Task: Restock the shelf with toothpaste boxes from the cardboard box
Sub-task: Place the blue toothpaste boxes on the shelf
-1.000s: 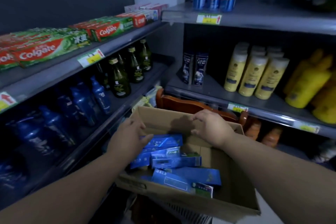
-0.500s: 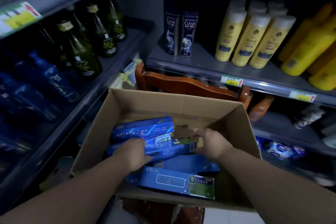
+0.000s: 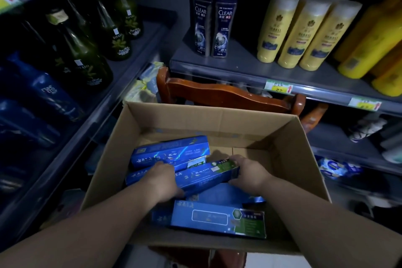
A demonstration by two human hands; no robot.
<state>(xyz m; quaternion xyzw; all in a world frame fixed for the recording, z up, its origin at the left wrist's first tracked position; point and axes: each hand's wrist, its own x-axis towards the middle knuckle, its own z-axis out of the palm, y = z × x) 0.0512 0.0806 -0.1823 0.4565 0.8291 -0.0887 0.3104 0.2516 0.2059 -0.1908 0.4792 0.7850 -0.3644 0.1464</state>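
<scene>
Step in hand: pick-up. The left hand and right hand each clamp one end of a blue toothpaste box lying at the centre of the cardboard box. Spare boxes lie at its 11 and 6 o'clock. Judged next: lift it level, clear of the walls. The toothpaste shelf is out of view.

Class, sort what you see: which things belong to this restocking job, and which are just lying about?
Job: cardboard box; toothpaste boxes; left hand and right hand, gripping one toothpaste box.
Lying about: green bottles; Clear shampoo bottles; yellow bottles; blue bottles; wooden chair.
</scene>
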